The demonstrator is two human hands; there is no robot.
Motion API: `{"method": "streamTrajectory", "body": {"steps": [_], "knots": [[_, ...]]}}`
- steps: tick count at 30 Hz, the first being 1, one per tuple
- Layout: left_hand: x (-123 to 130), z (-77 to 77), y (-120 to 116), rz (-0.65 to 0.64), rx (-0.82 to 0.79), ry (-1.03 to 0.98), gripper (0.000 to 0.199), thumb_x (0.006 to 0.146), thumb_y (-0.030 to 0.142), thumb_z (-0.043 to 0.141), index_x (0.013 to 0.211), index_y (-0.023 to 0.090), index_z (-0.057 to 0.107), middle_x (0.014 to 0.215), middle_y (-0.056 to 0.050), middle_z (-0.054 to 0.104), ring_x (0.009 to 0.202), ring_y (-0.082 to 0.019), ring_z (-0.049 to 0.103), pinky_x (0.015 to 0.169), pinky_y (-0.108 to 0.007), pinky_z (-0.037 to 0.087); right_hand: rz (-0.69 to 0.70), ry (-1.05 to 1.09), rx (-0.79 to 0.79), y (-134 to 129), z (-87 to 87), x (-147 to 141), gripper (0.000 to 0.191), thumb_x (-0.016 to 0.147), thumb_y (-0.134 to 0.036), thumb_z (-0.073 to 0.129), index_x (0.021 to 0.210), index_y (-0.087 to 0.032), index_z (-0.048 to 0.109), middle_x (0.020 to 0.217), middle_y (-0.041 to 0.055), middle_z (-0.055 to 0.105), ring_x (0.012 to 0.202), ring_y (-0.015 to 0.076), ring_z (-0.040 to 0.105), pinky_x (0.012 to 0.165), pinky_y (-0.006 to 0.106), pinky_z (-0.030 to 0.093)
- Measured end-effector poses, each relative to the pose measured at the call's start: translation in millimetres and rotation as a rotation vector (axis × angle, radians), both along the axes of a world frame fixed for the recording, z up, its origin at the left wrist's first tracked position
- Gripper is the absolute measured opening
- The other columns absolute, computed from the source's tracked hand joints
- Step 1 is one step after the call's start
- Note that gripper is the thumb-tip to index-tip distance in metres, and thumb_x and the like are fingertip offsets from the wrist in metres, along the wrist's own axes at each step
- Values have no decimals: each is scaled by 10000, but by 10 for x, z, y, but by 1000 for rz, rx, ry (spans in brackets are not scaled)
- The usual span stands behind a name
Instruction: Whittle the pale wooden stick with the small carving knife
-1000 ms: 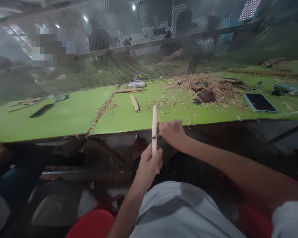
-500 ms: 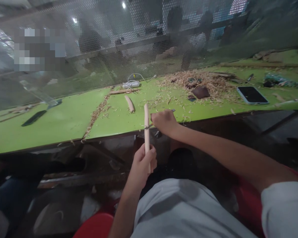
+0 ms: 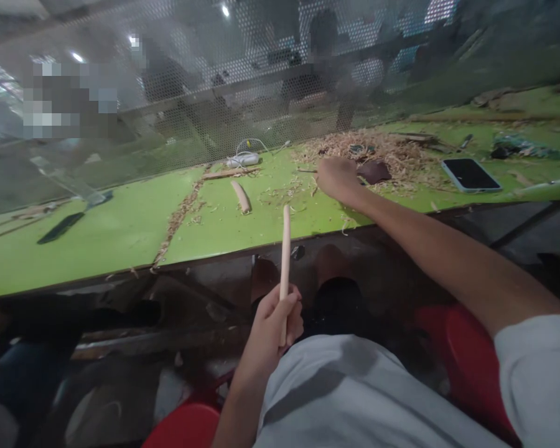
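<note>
My left hand is wrapped round the lower part of a pale, slightly curved wooden stick, held nearly upright in front of the table edge. My right hand is closed on a knife, whose thin blade sticks out to the left over the green table; the fist hides its handle. Blade and stick are apart. Beyond the stick lies a second curved wooden piece. Just right of my right hand is a dark brown piece by a heap of wood shavings.
A phone lies on the green table at right. A white device with a cord sits by the mesh screen. A dark flat blade-like object lies at left. Red stools stand below; another person is at far left.
My right hand has moved away from me and right, taking the knife off the stick and over the table. The left hand and the stick have shifted slightly right and lower.
</note>
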State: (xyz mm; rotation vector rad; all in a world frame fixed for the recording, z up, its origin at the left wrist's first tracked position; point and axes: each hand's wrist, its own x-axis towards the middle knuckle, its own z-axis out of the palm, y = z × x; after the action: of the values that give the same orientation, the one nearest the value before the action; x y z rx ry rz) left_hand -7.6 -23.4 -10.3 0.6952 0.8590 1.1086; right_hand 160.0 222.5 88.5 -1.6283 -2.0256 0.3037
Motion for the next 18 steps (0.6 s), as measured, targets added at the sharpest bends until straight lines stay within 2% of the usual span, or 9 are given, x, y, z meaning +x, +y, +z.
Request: {"method": "streamTrajectory", "body": {"steps": [2, 4, 8, 11, 14, 18], "knots": [[-19, 3, 64, 8, 1, -58, 248, 877, 366, 708, 861, 179, 545, 415, 118, 364, 315, -28, 205, 358, -156, 163, -35, -161, 25, -174, -2, 17, 304, 961, -142, 539, 1060, 93, 705, 1163, 386, 636, 1214, 376, 587, 954, 462, 407], [-36, -3, 127, 9, 6, -96, 269, 875, 359, 708, 805, 185, 515, 401, 112, 373, 302, -30, 203, 340, -151, 160, 3, -263, 5, -448, -66, -41, 310, 964, -211, 544, 992, 19, 749, 1084, 331, 691, 1095, 348, 659, 901, 423, 450], [-44, -31, 182, 7, 16, -128, 299, 876, 366, 707, 765, 193, 488, 379, 105, 385, 275, -34, 197, 311, -148, 142, 168, -398, -100, -1068, -300, -267, 237, 912, -238, 578, 876, -129, 786, 869, 173, 756, 881, 263, 724, 772, 308, 494], [-44, -28, 159, -8, 13, -122, 282, 865, 379, 715, 794, 183, 525, 361, 106, 385, 256, -36, 183, 303, -152, 118, 315, -567, -121, -1397, -459, -427, 235, 928, -191, 537, 937, -153, 769, 848, 152, 757, 868, 281, 741, 721, 315, 511], [-44, -1, 134, 25, -1, -102, 301, 861, 385, 718, 770, 183, 514, 355, 112, 366, 257, -29, 181, 317, -148, 112, 374, -600, -60, -1530, -557, -529, 238, 939, -116, 496, 923, -137, 732, 818, 147, 751, 849, 276, 750, 688, 302, 513], [-54, 36, 148, 110, 12, -48, 392, 841, 402, 742, 716, 204, 427, 384, 127, 329, 286, -20, 202, 343, -141, 133, 350, -588, 41, -1490, -607, -619, 249, 950, -77, 449, 921, -129, 691, 839, 143, 745, 817, 273, 745, 678, 323, 518]]}}
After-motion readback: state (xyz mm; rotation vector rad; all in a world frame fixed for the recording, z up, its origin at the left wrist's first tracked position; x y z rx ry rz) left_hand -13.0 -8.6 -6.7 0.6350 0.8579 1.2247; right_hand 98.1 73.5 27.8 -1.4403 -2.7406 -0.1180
